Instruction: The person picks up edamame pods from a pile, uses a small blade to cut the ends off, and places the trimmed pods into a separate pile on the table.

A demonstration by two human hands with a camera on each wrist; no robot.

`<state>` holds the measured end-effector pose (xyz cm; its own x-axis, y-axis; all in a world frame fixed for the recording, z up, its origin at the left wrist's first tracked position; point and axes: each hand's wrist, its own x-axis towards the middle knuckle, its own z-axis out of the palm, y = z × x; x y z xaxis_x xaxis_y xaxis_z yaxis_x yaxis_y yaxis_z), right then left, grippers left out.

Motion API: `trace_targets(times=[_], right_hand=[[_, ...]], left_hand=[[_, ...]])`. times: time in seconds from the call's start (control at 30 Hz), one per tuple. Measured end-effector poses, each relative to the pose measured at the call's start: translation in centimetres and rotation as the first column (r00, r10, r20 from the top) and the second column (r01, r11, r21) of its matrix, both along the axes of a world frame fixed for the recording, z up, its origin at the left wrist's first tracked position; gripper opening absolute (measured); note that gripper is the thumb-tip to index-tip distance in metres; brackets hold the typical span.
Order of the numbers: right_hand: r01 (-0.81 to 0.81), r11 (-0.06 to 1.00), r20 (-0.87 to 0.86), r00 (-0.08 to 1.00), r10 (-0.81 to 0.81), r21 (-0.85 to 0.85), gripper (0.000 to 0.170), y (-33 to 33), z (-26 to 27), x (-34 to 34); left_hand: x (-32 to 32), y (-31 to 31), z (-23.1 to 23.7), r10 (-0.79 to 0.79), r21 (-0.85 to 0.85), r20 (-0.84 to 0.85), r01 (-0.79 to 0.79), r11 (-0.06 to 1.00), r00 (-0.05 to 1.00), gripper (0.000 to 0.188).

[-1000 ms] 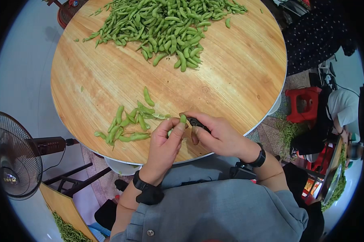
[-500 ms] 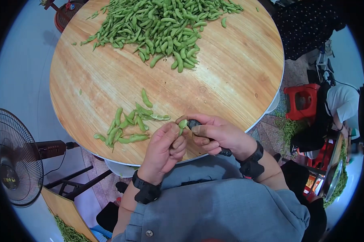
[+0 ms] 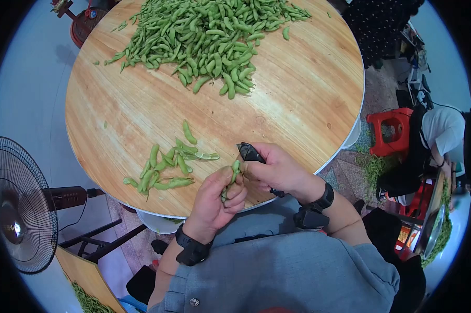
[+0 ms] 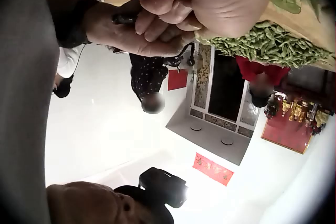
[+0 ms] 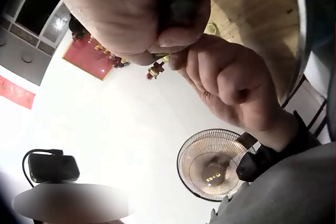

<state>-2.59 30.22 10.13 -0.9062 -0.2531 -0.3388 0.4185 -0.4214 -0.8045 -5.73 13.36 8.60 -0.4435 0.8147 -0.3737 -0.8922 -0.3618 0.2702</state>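
Note:
Near the front edge of the round wooden table [image 3: 287,112], the left hand [image 3: 214,198] pinches a green pod [image 3: 236,169] upright between thumb and fingers. Beside it, the right hand [image 3: 285,172] grips a black-handled tool [image 3: 251,153], its upper end pointing up and left; what part of the tool meets the pod is hidden. Left of the hands lies a small group of pods [image 3: 154,161], one of them [image 3: 207,156] split open. In the right wrist view the tool [image 5: 181,6] shows as a dark shape in the right hand [image 5: 126,11].
A large heap of pods [image 3: 193,36] covers the table's far side. A black fan [image 3: 21,208] stands at the left. To the right are a red stool [image 3: 389,131] and a seated person in a white shirt [image 3: 444,128]. Another person wears dotted dark clothing [image 3: 376,26].
The hands have shifted slightly, and the black tool has tilted so its upper end stands clear above the right hand. The pod in the left hand is now held more upright.

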Motion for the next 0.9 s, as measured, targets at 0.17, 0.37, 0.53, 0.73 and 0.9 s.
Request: trace_targets(times=[0.17, 0.37, 0.53, 0.73, 0.9], right_hand=[[-0.078, 0.948, 0.005, 0.997, 0.080, 0.309, 0.008, -0.2, 1.1, 0.6], [-0.129, 0.984, 0.046, 0.991, 0.125, 0.122, 0.007, 0.3, 1.1, 0.5], [-0.027, 0.958, 0.051, 0.999, 0.013, 0.287, 0.007, -0.3, 0.8, 0.1], [0.193, 0.810, -0.190, 0.976, -0.103, 0.553, 0.013, -1.3, 0.0, -0.2], [0.294, 0.718, -0.245, 0.954, -0.175, 0.631, 0.017, -1.7, -0.4, -0.2]], left_hand=[[0.2, -0.1, -0.5, -0.082, -0.344, -0.445, -0.086, 0.935, 0.892, 0.019], [0.2, 0.7, 1.0, -0.105, -0.460, -0.623, -0.254, 0.851, 0.775, 0.021], [0.1, 0.5, 0.4, -0.102, -0.442, -0.438, -0.115, 0.890, 0.893, 0.015], [-0.2, 0.8, 0.0, 0.042, -0.353, -0.381, -0.187, 0.917, 0.924, 0.016], [-0.2, 0.6, 0.6, 0.090, -0.313, -0.331, -0.200, 0.928, 0.939, 0.018]])
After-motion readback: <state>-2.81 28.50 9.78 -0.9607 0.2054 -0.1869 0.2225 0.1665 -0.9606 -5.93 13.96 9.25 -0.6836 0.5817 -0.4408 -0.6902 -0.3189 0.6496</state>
